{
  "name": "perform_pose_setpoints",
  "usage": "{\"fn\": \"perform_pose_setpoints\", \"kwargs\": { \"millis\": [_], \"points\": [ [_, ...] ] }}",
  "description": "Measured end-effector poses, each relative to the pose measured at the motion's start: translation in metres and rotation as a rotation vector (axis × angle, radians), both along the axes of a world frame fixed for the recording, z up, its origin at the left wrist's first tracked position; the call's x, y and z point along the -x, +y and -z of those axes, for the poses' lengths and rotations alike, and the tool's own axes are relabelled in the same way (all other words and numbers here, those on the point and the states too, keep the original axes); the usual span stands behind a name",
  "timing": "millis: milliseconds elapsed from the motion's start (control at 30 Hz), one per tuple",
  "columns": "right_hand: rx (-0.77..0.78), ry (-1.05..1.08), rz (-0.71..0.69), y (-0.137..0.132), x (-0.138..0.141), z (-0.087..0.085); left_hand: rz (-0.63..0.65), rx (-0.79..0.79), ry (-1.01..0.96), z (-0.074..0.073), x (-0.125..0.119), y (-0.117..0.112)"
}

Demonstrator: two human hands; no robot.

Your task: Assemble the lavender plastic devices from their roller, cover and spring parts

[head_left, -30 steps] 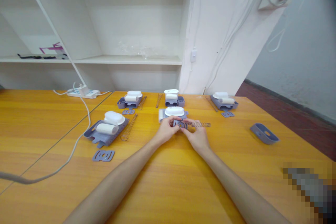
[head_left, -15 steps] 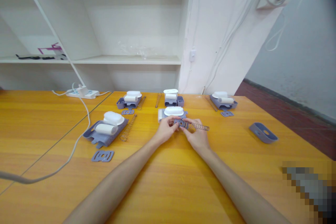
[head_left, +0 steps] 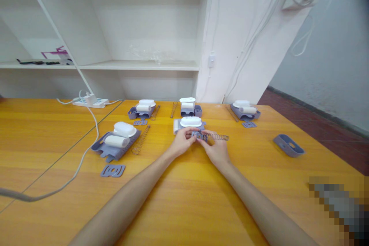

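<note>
My left hand (head_left: pixel 184 139) is closed on a small grey-purple slotted plastic plate (head_left: pixel 197 135). My right hand (head_left: pixel 215 148) pinches a coil spring (head_left: pixel 219 137) against the plate's right side, and the spring's free end sticks out to the right past the fingers. How the spring meets the plate is hidden by the fingers. Just behind my hands lies a grey-purple housing with a white oval cover (head_left: pixel 190 122) and a white roller (head_left: pixel 176 126) at its left end.
More housings with white covers and rollers stand at left (head_left: pixel 115 142), back left (head_left: pixel 144 108), back centre (head_left: pixel 188 107) and right (head_left: pixel 245 110). Springs (head_left: pixel 141 140) and slotted plates (head_left: pixel 113 170) lie near them. A grey-purple cup (head_left: pixel 288 145) sits at right. A cable (head_left: pixel 77 169) crosses the left side.
The spring has swung slightly, its free end now more level. Both hands stay nearly in place, with the plate tilted a little differently.
</note>
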State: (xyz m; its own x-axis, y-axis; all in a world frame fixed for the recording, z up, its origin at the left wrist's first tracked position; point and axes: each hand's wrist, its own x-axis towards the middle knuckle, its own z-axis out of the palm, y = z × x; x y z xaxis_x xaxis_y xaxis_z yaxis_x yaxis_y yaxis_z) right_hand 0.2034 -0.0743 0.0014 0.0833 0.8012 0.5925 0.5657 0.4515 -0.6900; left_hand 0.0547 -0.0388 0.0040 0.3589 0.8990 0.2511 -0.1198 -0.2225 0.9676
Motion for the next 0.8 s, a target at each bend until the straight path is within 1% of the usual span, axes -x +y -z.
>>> {"fn": "perform_pose_setpoints", "kwargs": {
  "millis": [233, 433, 533, 700, 800],
  "points": [
    [0.013, 0.021, -0.008, 0.0003, -0.0006, 0.0002, 0.046, 0.089, -0.068, 0.0001, -0.0006, -0.0011],
    [0.062, 0.076, 0.008, 0.0007, -0.0001, 0.0004, 0.086, 0.095, -0.061, 0.0, 0.0001, -0.0016],
    [0.08, 0.086, -0.004, 0.0013, 0.0004, 0.001, 0.076, 0.1, -0.069, -0.0009, 0.001, -0.001],
    [0.082, 0.08, -0.077, 0.0022, 0.0, 0.0003, 0.028, 0.13, -0.079, -0.0037, 0.0028, -0.0005],
    [0.084, 0.084, -0.11, 0.002, -0.0006, -0.0007, 0.028, 0.149, -0.111, -0.0037, 0.0035, -0.0006]
  ]
}}
